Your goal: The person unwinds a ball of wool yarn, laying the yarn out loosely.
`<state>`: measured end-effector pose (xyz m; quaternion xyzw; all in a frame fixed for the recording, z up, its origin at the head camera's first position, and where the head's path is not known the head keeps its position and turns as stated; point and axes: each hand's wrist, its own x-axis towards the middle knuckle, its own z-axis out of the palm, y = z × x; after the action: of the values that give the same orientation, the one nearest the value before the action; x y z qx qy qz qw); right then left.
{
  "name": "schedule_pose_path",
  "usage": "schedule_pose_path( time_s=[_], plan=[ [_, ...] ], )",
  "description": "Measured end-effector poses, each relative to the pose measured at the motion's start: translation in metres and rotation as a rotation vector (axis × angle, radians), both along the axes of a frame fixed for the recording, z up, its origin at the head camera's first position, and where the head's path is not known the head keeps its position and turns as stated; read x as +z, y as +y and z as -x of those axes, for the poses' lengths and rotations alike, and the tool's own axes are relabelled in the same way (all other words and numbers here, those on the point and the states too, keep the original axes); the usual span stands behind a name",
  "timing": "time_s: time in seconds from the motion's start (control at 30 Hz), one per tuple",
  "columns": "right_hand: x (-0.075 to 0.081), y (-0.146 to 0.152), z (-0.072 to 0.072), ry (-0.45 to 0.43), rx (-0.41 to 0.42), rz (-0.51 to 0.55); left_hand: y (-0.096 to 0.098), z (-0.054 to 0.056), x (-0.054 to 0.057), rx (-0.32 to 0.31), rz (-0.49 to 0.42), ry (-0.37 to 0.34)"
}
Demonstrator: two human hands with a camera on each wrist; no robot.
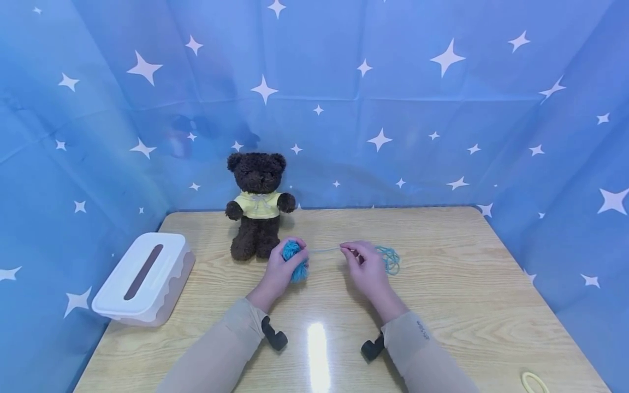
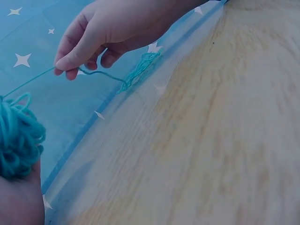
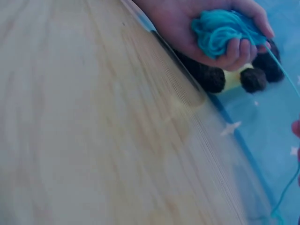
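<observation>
My left hand (image 1: 281, 267) grips a bundle of teal yarn (image 1: 293, 261), with the fingers curled round it in the right wrist view. A single strand (image 1: 324, 250) runs taut from the bundle across to my right hand (image 1: 367, 267). In the left wrist view the right thumb and forefinger pinch that strand, and its slack part trails down from the fingers. Beyond the right hand a loose heap of the same yarn (image 1: 390, 260) lies on the table.
A dark brown teddy bear (image 1: 257, 204) in a yellow top stands behind the left hand. At the left edge is a white lidded box (image 1: 142, 278) with a slot. A pale yellow ring (image 1: 534, 382) lies at the front right of the wooden table (image 1: 472, 305). Starry blue cloth (image 1: 334, 147) hangs behind.
</observation>
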<state>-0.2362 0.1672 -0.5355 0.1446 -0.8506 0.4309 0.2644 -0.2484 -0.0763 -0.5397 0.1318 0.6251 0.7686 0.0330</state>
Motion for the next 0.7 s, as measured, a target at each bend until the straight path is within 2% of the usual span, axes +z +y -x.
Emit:
schedule_pose_path(
  time_s=[0.17,0.6,0.7],
  plan=[
    [0.0,0.01,0.001,0.036,-0.031,0.004,-0.001,-0.002,0.0,-0.098,-0.03,0.0],
    [0.001,0.025,0.003,0.104,-0.061,0.021,-0.003,-0.001,0.0,-0.102,0.058,0.049],
    [0.001,0.029,0.004,0.116,-0.069,0.024,-0.003,0.0,-0.001,-0.122,0.034,0.051]
  ],
)
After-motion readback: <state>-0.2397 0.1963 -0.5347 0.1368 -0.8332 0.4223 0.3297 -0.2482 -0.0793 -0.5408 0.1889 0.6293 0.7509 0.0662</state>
